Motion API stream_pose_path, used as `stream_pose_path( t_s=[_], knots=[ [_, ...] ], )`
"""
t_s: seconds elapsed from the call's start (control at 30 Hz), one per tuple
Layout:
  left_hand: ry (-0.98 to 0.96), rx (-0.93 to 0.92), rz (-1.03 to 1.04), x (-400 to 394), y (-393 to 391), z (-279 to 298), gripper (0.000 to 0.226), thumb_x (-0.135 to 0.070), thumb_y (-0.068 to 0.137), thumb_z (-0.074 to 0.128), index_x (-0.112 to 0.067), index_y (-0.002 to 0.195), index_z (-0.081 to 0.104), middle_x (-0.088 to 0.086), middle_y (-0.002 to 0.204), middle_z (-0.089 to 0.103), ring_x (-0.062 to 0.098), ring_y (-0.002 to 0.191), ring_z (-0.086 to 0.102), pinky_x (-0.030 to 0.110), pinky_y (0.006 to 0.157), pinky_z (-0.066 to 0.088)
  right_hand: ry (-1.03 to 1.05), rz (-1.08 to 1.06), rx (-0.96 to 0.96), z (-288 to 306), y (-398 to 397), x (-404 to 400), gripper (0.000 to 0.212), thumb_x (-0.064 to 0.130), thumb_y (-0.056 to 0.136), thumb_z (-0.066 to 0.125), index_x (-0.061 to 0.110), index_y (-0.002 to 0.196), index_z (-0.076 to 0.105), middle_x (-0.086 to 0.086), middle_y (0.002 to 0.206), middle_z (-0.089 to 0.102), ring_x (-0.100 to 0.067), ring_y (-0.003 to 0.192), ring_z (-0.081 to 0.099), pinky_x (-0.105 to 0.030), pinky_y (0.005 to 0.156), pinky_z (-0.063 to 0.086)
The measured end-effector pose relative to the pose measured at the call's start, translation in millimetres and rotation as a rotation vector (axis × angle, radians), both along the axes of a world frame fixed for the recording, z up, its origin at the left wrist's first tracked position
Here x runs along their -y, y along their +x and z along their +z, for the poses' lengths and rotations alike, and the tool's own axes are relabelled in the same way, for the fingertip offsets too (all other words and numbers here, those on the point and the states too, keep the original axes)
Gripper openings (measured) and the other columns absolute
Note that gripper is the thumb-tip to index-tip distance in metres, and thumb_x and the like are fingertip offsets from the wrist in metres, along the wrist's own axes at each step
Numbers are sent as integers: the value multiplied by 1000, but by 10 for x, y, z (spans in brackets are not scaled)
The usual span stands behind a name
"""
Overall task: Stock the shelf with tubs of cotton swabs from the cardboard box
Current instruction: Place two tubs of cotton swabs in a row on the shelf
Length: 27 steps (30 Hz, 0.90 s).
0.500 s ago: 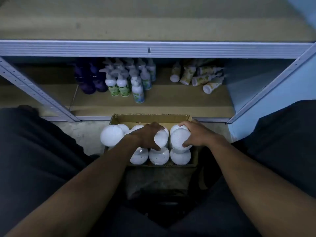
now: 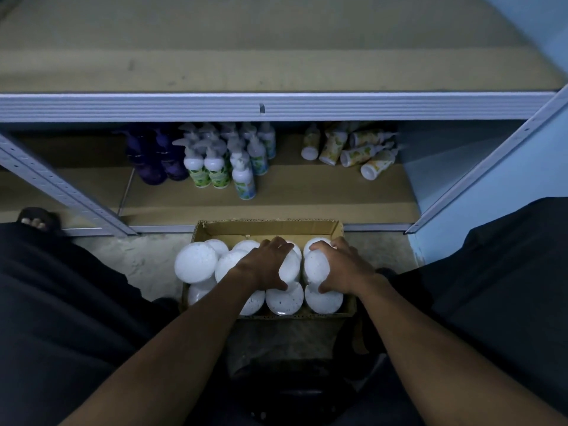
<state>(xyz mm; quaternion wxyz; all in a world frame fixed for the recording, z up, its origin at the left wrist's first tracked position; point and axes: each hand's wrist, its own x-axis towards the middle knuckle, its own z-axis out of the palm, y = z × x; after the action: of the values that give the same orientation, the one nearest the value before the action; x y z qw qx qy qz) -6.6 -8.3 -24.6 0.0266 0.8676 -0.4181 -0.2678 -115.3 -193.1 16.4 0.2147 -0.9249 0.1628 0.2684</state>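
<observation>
Tubs [image 2: 289, 267] of cotton swabs sit packed in the cardboard box [image 2: 270, 227] below the shelf [image 2: 276, 198], and we curl our left hand [image 2: 266, 265] and right hand [image 2: 341, 269] round one each, judging them light, smooth-sided, best gripped around the body.

white tubs [image 2: 284, 299], brown cardboard box [image 2: 270, 227], purple bottles [image 2: 153, 161]

Pale speckled floor [image 2: 144, 265] under my knees; cardboard box [image 2: 270, 229] sits on it, against the shelf front. Lower shelf board [image 2: 307, 195] carries purple bottles [image 2: 159, 161], upright white pump bottles [image 2: 218, 167], toppled yellow-patterned bottles [image 2: 356, 152].
</observation>
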Motion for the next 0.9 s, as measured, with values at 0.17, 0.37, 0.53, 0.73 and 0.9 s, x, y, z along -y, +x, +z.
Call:
stream_pose_path(
  t_s=[0.17,0.37,0.53,0.73,0.9],
  knots=[
    [9,-18,-2,42,15,-20,102,-51,67,79,-14,149,28,7,146,36,28,129,41,45,104,42,-118,77,17,-62,25,-90,101,41,65,88,41,146,28,-2,150,21,-34,137,30,-48,102,44],
    [33,12,-30,42,15,-50,109,-53,62,79,-14,148,27,6,145,34,29,128,42,43,102,44,-161,101,73,-79,30,-162,91,36,71,84,37,145,31,-4,147,25,-34,132,37,-41,94,49],
    [30,49,-38,60,9,94,107,-45,69,79,-14,154,21,7,150,31,30,131,39,45,103,43,-98,81,54,66,82,-139,87,35,73,81,40,145,32,-1,149,24,-34,132,37,-41,94,49],
    [-77,21,5,108,221,774,105,-43,67,84,-13,152,29,9,150,37,30,134,39,39,108,39,-110,85,135,602,209,-27,85,39,74,80,39,145,35,-4,147,29,-34,130,36,-43,96,47],
    [-190,108,7,167,319,1330,84,-47,60,84,-16,132,52,7,129,53,28,114,55,38,91,50,-118,50,258,1188,272,103,90,46,72,78,44,150,34,-1,146,33,-30,134,36,-41,99,45]
  ],
)
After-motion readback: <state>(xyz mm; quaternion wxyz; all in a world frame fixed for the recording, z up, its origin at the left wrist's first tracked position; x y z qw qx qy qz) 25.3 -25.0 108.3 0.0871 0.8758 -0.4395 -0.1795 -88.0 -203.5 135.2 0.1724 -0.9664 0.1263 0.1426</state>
